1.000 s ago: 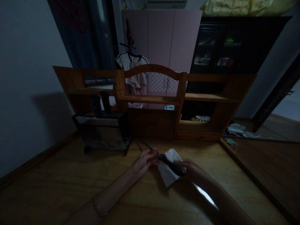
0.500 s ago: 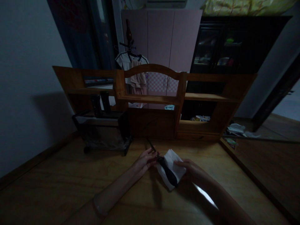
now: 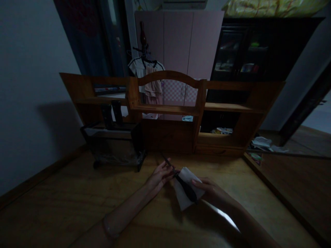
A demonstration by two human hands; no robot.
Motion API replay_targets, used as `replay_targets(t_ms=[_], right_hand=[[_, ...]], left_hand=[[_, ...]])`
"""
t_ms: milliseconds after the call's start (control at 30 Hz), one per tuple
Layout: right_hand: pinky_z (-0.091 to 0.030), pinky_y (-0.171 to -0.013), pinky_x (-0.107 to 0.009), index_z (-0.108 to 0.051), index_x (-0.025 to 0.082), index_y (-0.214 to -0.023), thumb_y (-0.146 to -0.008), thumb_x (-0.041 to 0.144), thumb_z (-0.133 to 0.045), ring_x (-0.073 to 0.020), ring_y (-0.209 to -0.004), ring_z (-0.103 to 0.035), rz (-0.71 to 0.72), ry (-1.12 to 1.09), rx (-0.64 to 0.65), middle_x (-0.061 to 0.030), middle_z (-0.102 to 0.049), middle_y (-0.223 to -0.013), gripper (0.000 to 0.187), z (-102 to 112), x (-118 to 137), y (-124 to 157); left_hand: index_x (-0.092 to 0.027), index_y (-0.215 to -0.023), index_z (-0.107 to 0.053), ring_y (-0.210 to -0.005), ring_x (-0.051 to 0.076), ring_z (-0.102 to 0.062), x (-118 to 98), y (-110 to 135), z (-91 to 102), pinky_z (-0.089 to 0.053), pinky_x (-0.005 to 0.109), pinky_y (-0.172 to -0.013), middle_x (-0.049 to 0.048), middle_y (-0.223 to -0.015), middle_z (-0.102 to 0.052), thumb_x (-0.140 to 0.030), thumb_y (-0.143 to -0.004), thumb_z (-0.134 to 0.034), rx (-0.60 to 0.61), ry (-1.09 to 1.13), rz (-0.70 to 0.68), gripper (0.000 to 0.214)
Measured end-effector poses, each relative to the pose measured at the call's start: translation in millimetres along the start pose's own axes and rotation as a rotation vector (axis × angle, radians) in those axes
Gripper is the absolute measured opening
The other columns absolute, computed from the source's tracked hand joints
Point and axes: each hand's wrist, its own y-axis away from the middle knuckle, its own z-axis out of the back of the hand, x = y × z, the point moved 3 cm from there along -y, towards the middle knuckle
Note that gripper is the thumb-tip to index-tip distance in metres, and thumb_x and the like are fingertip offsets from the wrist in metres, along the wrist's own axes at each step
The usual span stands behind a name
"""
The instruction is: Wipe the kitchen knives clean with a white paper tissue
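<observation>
Over the wooden tabletop, my left hand is closed around the slim shaft of a black-handled tool. Its thin dark end points away from me, and its thick handle slants back toward me; the dim light hides whether it is a knife or a rod. Folded white tissue or cloth lies under and around the handle. My right hand pinches this white sheet at its right side, thumb on top, with the handle against it. The right fingers underneath are hidden.
A dark knife holder with black handles sticking up stands at the left back. Behind it runs a wooden shelf unit. A bright streak shows on the tabletop beside my right forearm. A raised wooden edge borders the right.
My right hand has shifted slightly, and the white sheet has folded further over the handle, its lower corner swinging left. The handle has turned a little. My left hand stays nearly in place.
</observation>
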Motion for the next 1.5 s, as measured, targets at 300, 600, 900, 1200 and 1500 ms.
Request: replay_targets(t_ms=[300,600,900,1200,1500], right_hand=[[-0.034,-0.052,-0.021,-0.069,0.009,-0.063,-0.071,0.029,-0.074,-0.0091,-0.051,-0.051,0.000,-0.023,-0.100,-0.0017,-0.061,-0.058,0.022,42,2,-1],[-0.038,-0.067,-0.027,-0.071,0.010,-0.085,-0.076,0.042,-0.067,-0.0178,-0.072,-0.057,0.108,0.111,-0.165,-0.0065,-0.067,-0.081,0.034,30,-1,-10],[-0.030,-0.060,-0.024,-0.070,0.011,-0.076,-0.079,0.037,-0.063,-0.0127,-0.062,-0.046,0.103,0.141,0.002,-0.0015,-0.058,-0.068,0.027,9,-5,-5],[-0.022,-0.049,-0.024,-0.061,0.014,-0.051,-0.064,0.027,-0.070,-0.0094,-0.048,-0.034,0.082,0.150,-0.194,0.0036,-0.043,-0.049,0.020,34,-5,-6],[-0.037,-0.062,-0.026,-0.069,0.013,-0.068,-0.065,0.036,-0.071,-0.0170,-0.065,-0.051,0.187,0.022,-0.428,-0.0026,-0.061,-0.068,0.023,36,-9,-11]], left_hand=[[-0.015,-0.128,-0.040,-0.095,0.022,-0.067,2,-2,6.2,-0.055,0.029,-0.081,0.0079,-0.098,-0.065,-0.005,-0.079,-0.062,-0.025,0.047,-0.041,0.055],[-0.017,-0.131,-0.041,-0.084,0.019,-0.068,0,3,-5.5,-0.056,0.027,-0.070,0.0074,-0.095,-0.064,-0.009,-0.077,-0.066,0.050,0.001,0.001,0.060],[-0.018,-0.122,-0.048,-0.088,0.019,-0.067,-1,1,0.9,-0.054,0.033,-0.083,0.0059,-0.091,-0.065,-0.010,-0.078,-0.066,0.003,0.006,-0.103,0.048],[-0.017,-0.120,-0.047,-0.092,0.023,-0.067,1,1,0.6,-0.052,0.037,-0.088,0.0062,-0.090,-0.065,-0.007,-0.077,-0.065,-0.013,0.021,-0.095,0.048],[-0.018,-0.110,-0.049,-0.088,0.022,-0.068,-1,-4,2.1,-0.055,0.034,-0.080,0.0053,-0.089,-0.065,-0.010,-0.074,-0.069,0.013,-0.003,-0.056,0.042]])
